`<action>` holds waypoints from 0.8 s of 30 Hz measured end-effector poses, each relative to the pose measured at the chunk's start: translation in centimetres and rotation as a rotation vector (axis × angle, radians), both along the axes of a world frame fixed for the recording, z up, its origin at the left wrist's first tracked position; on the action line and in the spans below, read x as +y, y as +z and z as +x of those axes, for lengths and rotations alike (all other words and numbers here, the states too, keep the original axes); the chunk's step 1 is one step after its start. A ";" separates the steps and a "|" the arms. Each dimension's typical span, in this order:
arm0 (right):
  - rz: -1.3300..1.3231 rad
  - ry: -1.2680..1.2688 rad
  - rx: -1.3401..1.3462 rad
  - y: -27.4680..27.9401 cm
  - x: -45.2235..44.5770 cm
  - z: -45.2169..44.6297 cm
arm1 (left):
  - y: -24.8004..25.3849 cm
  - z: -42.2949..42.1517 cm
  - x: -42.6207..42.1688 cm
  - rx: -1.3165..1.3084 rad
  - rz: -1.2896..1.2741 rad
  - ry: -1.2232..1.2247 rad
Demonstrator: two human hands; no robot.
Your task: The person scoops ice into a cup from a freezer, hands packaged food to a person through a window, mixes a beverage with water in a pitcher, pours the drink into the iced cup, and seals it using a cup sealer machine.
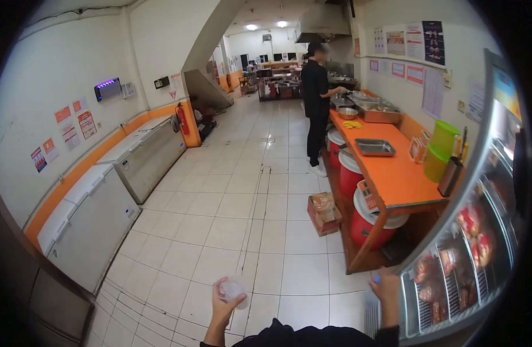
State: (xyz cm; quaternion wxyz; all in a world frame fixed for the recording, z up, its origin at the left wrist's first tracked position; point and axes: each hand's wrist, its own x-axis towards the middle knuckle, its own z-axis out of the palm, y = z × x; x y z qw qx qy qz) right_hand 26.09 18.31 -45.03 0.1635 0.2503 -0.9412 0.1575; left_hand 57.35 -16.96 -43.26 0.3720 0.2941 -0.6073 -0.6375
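In my left hand [224, 301], at the bottom middle, is a translucent plastic cup [237, 292], with my fingers and thumb closed around its side. My right hand [386, 289] is at the lower right, beside the front edge of a display fridge [413, 295]. Its fingers are curled, and a bit of blue shows at them. Just below hangs or stands a pale, ribbed object [371, 315], blurred; whether my right hand holds it is unclear.
An orange counter [393, 182] on the right carries a metal tray [374, 147] and green containers [442, 147]. Red bins [367, 222] stand beneath; a cardboard box [323, 214] sits on the floor. Chest freezers [95, 214] line the left wall. A person [317, 104] works at the counter.
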 end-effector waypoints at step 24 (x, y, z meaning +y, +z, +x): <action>0.171 -0.768 -0.879 -28.3 -62.2 -30.6 | 0.2 -44.5 -70.7 -0.087 -0.216 0.010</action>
